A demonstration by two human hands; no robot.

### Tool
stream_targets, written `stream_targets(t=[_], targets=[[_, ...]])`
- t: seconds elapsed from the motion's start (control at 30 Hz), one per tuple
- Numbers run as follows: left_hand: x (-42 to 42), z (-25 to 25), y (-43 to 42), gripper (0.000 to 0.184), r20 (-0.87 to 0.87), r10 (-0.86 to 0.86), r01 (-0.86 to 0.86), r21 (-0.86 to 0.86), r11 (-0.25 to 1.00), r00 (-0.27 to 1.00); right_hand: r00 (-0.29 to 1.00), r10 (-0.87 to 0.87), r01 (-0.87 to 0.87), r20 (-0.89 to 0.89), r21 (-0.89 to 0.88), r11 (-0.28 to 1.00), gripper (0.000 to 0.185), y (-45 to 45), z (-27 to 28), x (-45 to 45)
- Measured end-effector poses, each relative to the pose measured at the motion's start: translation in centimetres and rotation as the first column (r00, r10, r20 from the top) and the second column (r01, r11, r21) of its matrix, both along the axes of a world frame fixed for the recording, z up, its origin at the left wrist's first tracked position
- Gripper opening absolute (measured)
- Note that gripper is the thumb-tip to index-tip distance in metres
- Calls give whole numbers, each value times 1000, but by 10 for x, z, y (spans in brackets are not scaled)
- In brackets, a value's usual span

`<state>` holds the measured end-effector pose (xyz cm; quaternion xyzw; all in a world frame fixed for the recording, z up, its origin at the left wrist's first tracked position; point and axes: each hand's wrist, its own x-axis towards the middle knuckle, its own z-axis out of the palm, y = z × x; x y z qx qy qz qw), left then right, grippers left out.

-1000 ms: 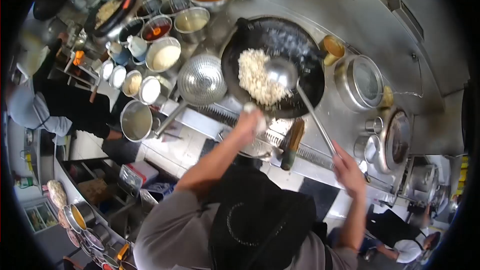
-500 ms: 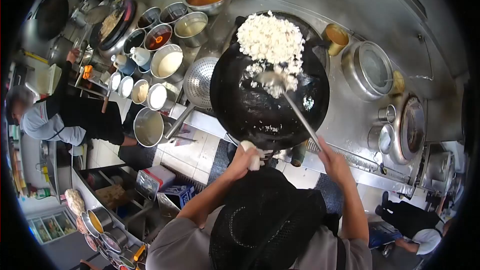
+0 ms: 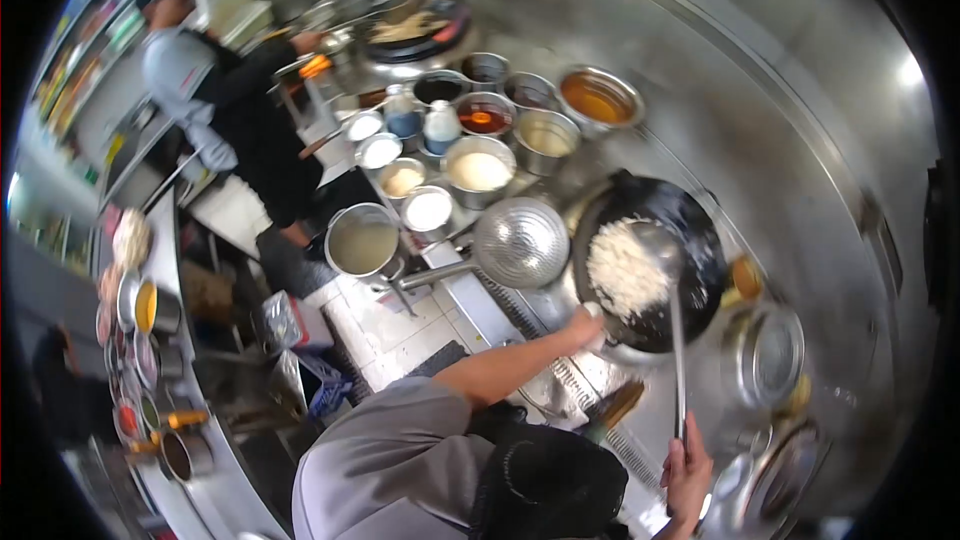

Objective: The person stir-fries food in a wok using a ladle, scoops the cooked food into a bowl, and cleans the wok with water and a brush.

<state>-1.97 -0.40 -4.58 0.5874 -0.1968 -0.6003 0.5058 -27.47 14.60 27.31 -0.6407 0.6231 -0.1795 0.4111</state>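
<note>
Over on the stove sits a black wok (image 3: 704,230). A pile of pale, rice-like food (image 3: 625,275) lies in its left half. My left hand (image 3: 577,332) is closed on the wok's near edge with a white folded cloth (image 3: 594,310) in the grip, partly hidden by the fingers. My right hand (image 3: 687,467) is wrapped round the handle end of a long metal ladle (image 3: 681,365). Inside the wok, the ladle's bowl touches the right side of the food.
A perforated strainer (image 3: 522,240) lies left of the wok, by a pot of cloudy liquid (image 3: 362,242). Several seasoning containers and a bowl of orange liquid (image 3: 601,98) stand behind. Lidded pot (image 3: 775,355) at right. Another person (image 3: 240,90) works at far left.
The view has turned, and the wok appears further right and lower. Its food, spread toward the far rim before, is gathered at the left. Cloth and ladle remain in my hands.
</note>
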Motion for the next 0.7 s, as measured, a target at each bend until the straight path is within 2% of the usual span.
stream_targets(t=[0.03, 0.1, 0.17, 0.2, 0.23, 0.27, 0.33, 0.37, 0.43, 0.53, 0.57, 0.6, 0.63, 0.67, 0.7], targets=[[15, 14, -4, 46, 2, 54, -54, -13, 998, 999, 996, -2, 9, 85, -85, 996, 51, -3, -4, 9], [21, 50, 7, 66, 200, -84, 80, 26, 996, 976, 994, -50, 66, 92, -178, 982, 51, -17, -27, 20], [25, 37, 2, 68, 202, -119, 112, 45, 993, 972, 995, -63, 81, 83, -230, 970, 51, -32, -77, 29], [25, 26, -2, 71, 202, -162, 152, 65, 986, 966, 999, 4, -21, -38, -449, 893, 53, -43, -114, 31], [26, 24, -3, 75, 196, -178, 170, 57, 984, 964, 985, 44, -142, -168, -632, 762, 54, -49, -122, 42], [26, 22, -1, 75, 202, -161, 153, 55, 987, 966, 993, 39, -85, -112, -433, 898, 57, -47, -128, 49], [28, 24, -2, 79, 243, -141, 132, 56, 990, 960, 963, 95, -133, -251, -141, 981, 59, -51, -133, 60], [32, 26, 0, 85, 323, -107, 99, 42, 994, 940, 964, 107, -148, -243, -154, 977, 59, -53, -136, 64], [49, 45, 11, 84, 322, -80, 69, 44, 997, 943, 976, 96, -108, -195, -49, 993, 61, -52, -147, 61], [79, 60, 30, 86, 260, -103, 82, 89, 993, 960, 987, 113, -130, -113, -156, 979, 62, -57, -186, 46], [87, 69, 38, 83, 116, -83, 78, 47, 996, 990, 987, 119, -136, -106, -160, 978, 62, -59, -199, 42], [93, 75, 40, 81, -31, -71, 72, 3, 997, 997, 984, 160, -178, -84, -301, 937, 62, -63, -215, 37], [91, 73, 40, 65, -60, 24, -23, 25, 999, 998, 978, 198, -208, -69, -438, 875, 62, -66, -223, 36], [95, 66, 39, 65, -59, 22, -21, 23, 1000, 998, 978, 195, -205, -68, -439, 875, 62, -62, -201, 43], [101, 58, 40, 58, -161, -97, 85, -78, 993, 982, 986, 167, -163, -7, -257, 953, 62, -55, -176, 49]])
